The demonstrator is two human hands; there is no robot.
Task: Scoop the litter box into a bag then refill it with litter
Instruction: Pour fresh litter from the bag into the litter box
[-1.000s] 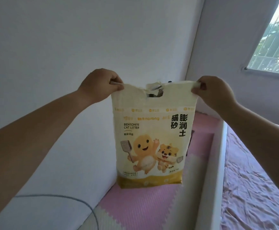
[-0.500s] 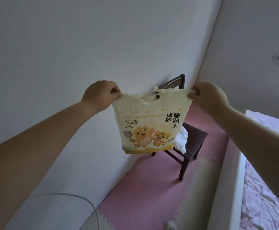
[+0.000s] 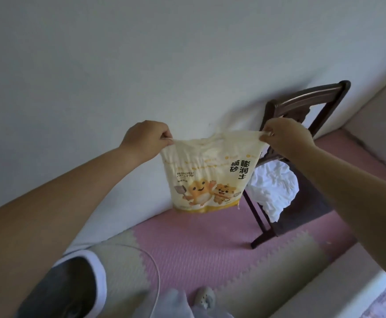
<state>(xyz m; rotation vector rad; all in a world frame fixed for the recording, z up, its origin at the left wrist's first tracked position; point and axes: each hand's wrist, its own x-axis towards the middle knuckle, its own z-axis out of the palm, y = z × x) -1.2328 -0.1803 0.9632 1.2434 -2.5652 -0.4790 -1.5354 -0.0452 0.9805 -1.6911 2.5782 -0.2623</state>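
You are pinching the litter bag [image 3: 208, 177] by its top corners, one in your left hand [image 3: 149, 140], one in your right hand [image 3: 284, 136], hanging it above the pink mat [image 3: 199, 244], seemingly stretching its mouth for pouring

Our two forearms [image 3: 56, 210] are bare along all we can see of them, running in from the lower left and right edges of the frame. Our left hand [image 3: 146, 140] and right hand [image 3: 286, 136] are bare too. At bottom centre shows blurred pale bluish-white clothing [image 3: 171, 304], and just right of it a light-coloured foot covering [image 3: 204, 299] with small dark marks.
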